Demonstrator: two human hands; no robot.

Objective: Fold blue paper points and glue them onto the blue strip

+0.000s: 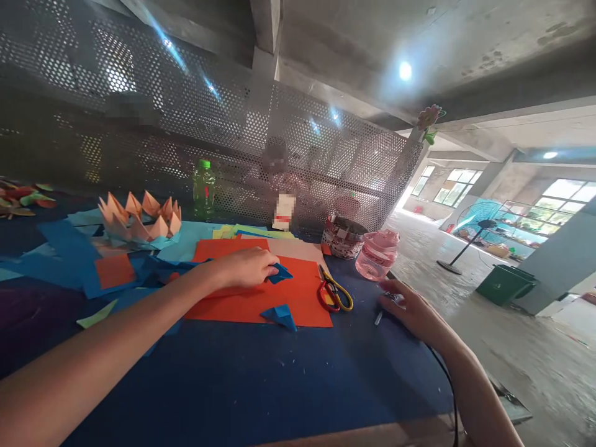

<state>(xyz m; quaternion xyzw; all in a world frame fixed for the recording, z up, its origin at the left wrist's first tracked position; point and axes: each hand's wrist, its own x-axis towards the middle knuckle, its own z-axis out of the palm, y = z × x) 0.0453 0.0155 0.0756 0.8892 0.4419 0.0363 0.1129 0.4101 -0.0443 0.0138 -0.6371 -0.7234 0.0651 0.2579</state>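
L hand (244, 268) sits on orange paper sheet (279, 304), fingertips against a folded blue paper piece (280, 273). Thumb hidden behind fingers, so can't tell pinch from touch. 2nd folded blue piece (280, 316) lies on sheet's lower edge, apart from the hand.

R hand (410, 307) is over navy table cover (261, 385), fingers curled round a small object (388, 298), mostly hidden; pale stub (379, 318) shows below it. Can't tell what it is or how firm the grip. Black cable (442, 372) runs past R wrist, cut off at bottom edge. Both forearms cut off too.

Red-and-yellow scissors (334, 288) lie just beside the sheet, handles toward R hand. Origami lotus (139, 222) in peach paper stands on loose blue sheets, left. Behind: green bottle (203, 189), patterned basket (339, 238), pink bottle (377, 254). White label (284, 211) blurred out, unreadable; dark shape (274, 155) behind perforated metal panel (326, 167) also blurred. Far right: pedestal fan (479, 217), green bin (505, 284).
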